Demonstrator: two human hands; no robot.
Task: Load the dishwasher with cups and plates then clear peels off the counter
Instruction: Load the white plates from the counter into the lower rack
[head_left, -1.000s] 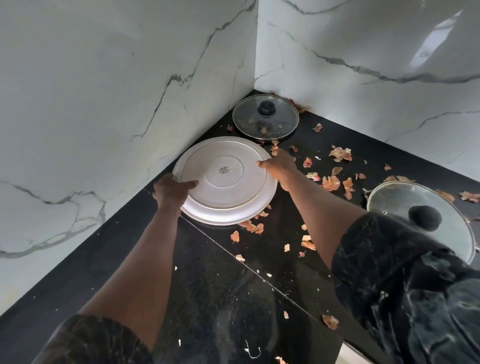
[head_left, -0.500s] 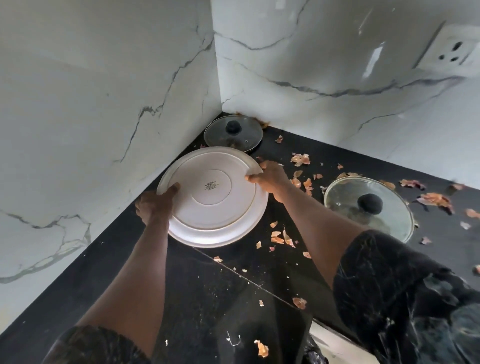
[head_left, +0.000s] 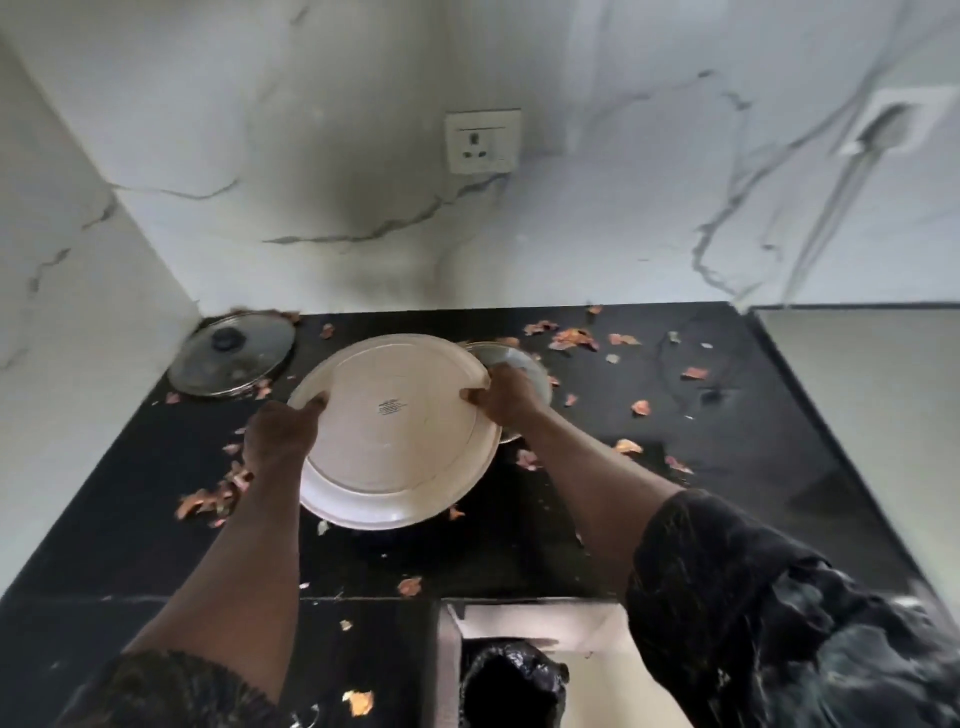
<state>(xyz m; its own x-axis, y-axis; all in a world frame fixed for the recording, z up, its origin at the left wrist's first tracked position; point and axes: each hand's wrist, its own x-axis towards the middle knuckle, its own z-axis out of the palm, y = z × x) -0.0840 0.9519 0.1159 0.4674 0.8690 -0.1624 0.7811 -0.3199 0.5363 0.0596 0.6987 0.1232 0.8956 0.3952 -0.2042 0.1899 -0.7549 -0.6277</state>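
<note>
Fingers (head_left: 475, 395) of the right hand (head_left: 506, 400) were curled over the right rim of a white plate (head_left: 395, 457). The left hand (head_left: 280, 436) was clamped on the left rim with the thumb laid on top; its other fingers were hidden beneath the plate. The plate was held underside up, tilted, over the middle of the black counter (head_left: 727, 441). A small printed mark at its centre was too blurred to be read. A second rim was seen under the near edge, so it could not be told whether one plate or a stack was held.

A glass lid (head_left: 231, 353) was seen lying in the far left corner. A second glass lid (head_left: 524, 358) was mostly covered by the plate and the right hand. Orange-pink peels (head_left: 571, 338) were scattered across the counter, some blurred, some hidden by the forearms. A wall socket (head_left: 483, 140) was set in the marble wall behind. At the near edge, a bin (head_left: 511, 680) lined with a black bag was cut off by the frame. Dark patterned sleeves (head_left: 779, 623) were cropped at both lower corners.
</note>
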